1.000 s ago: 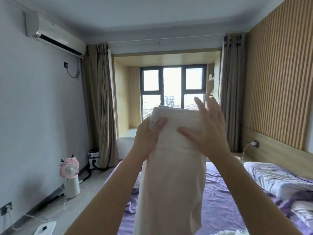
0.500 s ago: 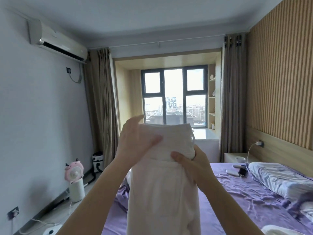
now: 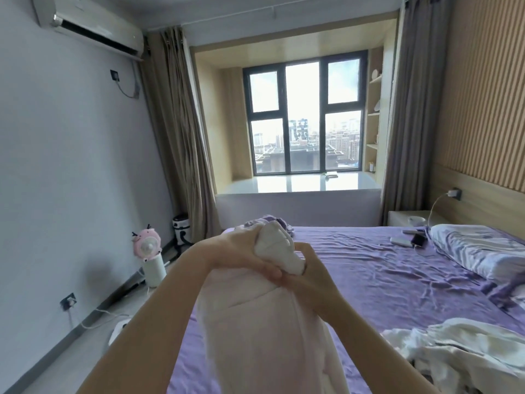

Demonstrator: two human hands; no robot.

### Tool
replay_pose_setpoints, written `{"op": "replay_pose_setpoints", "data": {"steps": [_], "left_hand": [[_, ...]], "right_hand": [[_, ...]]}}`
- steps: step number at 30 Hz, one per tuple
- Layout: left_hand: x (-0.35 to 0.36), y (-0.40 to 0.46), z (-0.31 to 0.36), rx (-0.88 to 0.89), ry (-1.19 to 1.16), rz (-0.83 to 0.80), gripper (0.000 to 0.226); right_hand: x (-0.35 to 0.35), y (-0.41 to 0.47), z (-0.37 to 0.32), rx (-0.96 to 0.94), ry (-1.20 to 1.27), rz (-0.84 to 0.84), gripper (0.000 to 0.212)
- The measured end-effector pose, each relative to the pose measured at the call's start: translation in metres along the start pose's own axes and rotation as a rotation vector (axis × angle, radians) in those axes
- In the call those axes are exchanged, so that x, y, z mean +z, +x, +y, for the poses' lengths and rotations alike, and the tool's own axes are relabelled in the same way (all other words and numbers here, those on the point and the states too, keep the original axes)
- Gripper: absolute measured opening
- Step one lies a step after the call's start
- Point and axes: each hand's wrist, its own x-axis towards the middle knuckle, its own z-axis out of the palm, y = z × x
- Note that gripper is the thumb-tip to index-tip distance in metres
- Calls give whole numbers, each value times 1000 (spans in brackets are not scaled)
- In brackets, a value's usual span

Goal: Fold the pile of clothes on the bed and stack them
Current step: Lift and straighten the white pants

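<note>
A white garment [image 3: 264, 331] hangs in front of me over the purple bed [image 3: 383, 282], its top bunched into a wad. My left hand [image 3: 241, 251] grips the bunched top from the left. My right hand [image 3: 309, 277] grips it from the right and below, fingers curled under the wad. Both hands meet at the garment's upper end. A loose pile of white clothes [image 3: 460, 354] lies crumpled on the bed at the lower right.
A patterned pillow [image 3: 483, 251] lies at the bed's head on the right, with a phone [image 3: 418, 240] and a power bank [image 3: 400, 242] beside it. Another garment [image 3: 274, 220] lies at the bed's far edge. A pink fan [image 3: 147, 248] stands on the floor at left.
Both hands have come down from window height to bed level with the garment. Its flat top edge has been gathered into a wad and the hands have closed round it.
</note>
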Motion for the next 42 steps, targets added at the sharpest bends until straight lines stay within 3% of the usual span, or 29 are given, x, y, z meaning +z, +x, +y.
{"op": "replay_pose_setpoints", "data": {"steps": [3,8,11,13,17,21,23,26,29,32,38,42], "left_hand": [[8,1,-4,63,-141,7,38],[18,8,-4,81,-109,119,43],[14,8,-5,81,-104,117,33],[6,7,-6,89,-57,111,32],[-11,7,-6,61,-14,142,39],[-26,6,1,72,-2,191,43],[-32,7,2,76,-1,199,41],[-37,8,4,88,-15,206,41],[-38,9,5,95,-20,208,40],[-37,8,4,101,-13,199,42],[-40,4,7,115,-18,201,39],[-48,0,10,127,-8,209,36]], "right_hand": [[-3,0,14,-1,-22,-17,45],[-12,-10,45,13,-85,-9,32],[-14,-29,82,124,-73,-25,39],[-16,-44,113,199,-101,12,30],[-26,-75,169,368,-94,43,45],[-27,-97,226,648,-86,259,55],[-19,-99,227,716,3,323,50],[-7,-90,202,694,90,284,38],[-4,-76,181,600,124,322,42],[-3,-62,165,435,95,355,21],[10,-48,149,457,519,265,25],[5,-49,148,494,630,229,25]]}}
